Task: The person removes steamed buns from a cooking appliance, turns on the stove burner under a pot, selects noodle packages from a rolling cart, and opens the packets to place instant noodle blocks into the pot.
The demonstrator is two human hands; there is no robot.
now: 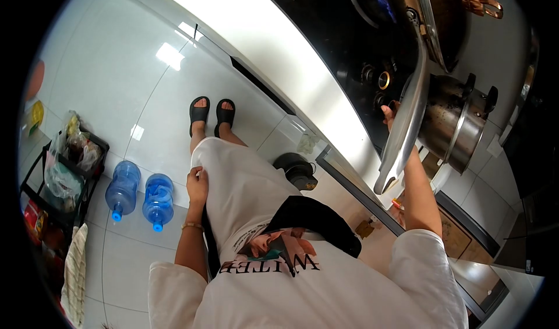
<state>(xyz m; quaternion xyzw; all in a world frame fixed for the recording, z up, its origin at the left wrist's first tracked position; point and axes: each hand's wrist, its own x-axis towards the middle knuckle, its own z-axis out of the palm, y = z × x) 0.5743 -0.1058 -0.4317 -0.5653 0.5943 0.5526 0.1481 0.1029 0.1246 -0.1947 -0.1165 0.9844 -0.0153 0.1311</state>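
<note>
Right hand (389,114) sitting by the far-right stove knob (379,100).
It is curling partway (neither hand's hold can be told); turning gently, clear of the pan handle (405,132), seems wise. The left hand (198,186) is hanging half-curled by the shirt (244,183).

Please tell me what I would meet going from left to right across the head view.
Black rack, first blue bottle, second blue bottle, left hand, right sandal, right hand, steel pot.
</note>
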